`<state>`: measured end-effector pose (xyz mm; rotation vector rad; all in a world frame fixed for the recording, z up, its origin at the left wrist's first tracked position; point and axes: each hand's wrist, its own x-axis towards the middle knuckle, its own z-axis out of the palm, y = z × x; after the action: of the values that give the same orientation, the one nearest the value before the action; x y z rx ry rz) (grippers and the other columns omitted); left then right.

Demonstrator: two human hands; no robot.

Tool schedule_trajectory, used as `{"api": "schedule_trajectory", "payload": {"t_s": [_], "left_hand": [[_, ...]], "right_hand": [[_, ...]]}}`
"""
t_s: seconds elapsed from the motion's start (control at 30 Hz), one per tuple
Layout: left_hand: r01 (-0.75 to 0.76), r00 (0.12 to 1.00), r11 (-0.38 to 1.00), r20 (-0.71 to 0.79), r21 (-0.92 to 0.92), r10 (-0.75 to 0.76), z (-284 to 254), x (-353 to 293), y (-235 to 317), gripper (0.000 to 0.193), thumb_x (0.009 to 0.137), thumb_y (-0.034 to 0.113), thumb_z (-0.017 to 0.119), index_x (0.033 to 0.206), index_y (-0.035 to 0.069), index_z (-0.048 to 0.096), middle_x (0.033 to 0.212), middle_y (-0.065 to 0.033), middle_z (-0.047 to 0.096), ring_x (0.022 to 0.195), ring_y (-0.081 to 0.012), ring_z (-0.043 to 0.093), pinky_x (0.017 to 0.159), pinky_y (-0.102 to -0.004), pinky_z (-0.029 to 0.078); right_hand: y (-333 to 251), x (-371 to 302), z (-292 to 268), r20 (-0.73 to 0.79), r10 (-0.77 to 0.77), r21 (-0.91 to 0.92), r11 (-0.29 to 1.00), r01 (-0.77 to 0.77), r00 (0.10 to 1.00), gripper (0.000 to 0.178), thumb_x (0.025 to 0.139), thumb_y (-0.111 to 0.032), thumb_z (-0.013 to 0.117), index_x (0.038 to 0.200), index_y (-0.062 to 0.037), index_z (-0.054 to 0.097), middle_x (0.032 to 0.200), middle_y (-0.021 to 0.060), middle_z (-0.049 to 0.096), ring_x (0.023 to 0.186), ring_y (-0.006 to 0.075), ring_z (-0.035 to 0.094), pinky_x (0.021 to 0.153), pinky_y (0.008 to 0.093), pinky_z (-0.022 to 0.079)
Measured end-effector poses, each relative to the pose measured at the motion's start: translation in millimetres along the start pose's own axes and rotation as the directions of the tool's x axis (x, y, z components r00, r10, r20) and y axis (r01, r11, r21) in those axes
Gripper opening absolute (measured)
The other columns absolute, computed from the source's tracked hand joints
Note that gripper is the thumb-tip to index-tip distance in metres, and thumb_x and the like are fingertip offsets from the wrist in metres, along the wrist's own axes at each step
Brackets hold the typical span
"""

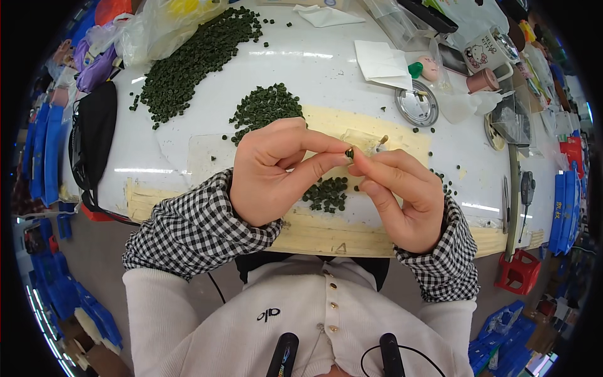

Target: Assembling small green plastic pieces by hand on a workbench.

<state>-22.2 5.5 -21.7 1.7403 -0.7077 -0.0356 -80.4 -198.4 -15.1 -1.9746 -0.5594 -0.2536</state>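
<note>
Right above the near edge of the white counter (352,81): left hand (273,173) and right hand (402,195) meeting fingertip to fingertip, both pinching one small dark green ring-shaped bead (349,152) between thumb and forefinger. Grip on each side closed tight on that bead, other fingers curled in. Just below the hands, a little heap of the same dark green beads (328,193) sitting on a pale yellow taped patch (402,135). Further back, a middle pile (265,108) and a much bigger long pile (198,56). Off to the right, a round shiny metal lid (417,104), a folded white tissue (383,63) and a pink mug (483,80). Black-and-white checked cuffs (195,229) on both wrists.
</note>
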Motion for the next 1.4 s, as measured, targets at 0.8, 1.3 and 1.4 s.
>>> {"api": "schedule_trajectory", "payload": {"t_s": [0.8,1.3,1.4], "left_hand": [[0.546,0.810,0.502,0.270,-0.671,-0.520,-25,25,-14,0.028,0.094,0.006,0.047,0.118,-0.007,0.046,0.094,-0.0045,0.051,0.076,-0.0078,0.047,0.072,-0.0210,0.042],[0.523,0.814,0.331,0.343,-0.786,-0.469,-34,18,-28,0.033,0.101,0.028,0.038,0.113,0.000,0.050,0.065,0.0035,0.047,0.050,-0.0041,0.035,0.045,-0.0164,0.032],[0.531,0.821,0.368,0.355,-0.763,-0.447,-32,18,-26,0.033,0.102,0.030,0.036,0.104,0.003,0.054,0.058,0.0063,0.036,0.047,-0.0039,0.027,0.043,-0.0174,0.025]], "right_hand": [[52,-11,-84,-0.082,0.594,-0.484,0.678,-0.553,0.800,0.012,0.078,-0.008,0.068,0.082,0.0028,0.064,0.072,0.0097,0.065,0.065,0.0159,0.061,0.062,0.0268,0.049],[52,-8,-81,-0.226,0.447,-0.319,0.806,-0.499,0.866,0.011,0.081,-0.006,0.064,0.080,0.0021,0.056,0.072,0.0062,0.063,0.066,0.0111,0.060,0.063,0.0233,0.049],[55,-9,-82,-0.255,0.377,-0.184,0.885,-0.428,0.890,0.011,0.082,-0.005,0.065,0.081,0.0004,0.056,0.079,0.0041,0.063,0.072,0.0086,0.061,0.066,0.0220,0.050]]}}
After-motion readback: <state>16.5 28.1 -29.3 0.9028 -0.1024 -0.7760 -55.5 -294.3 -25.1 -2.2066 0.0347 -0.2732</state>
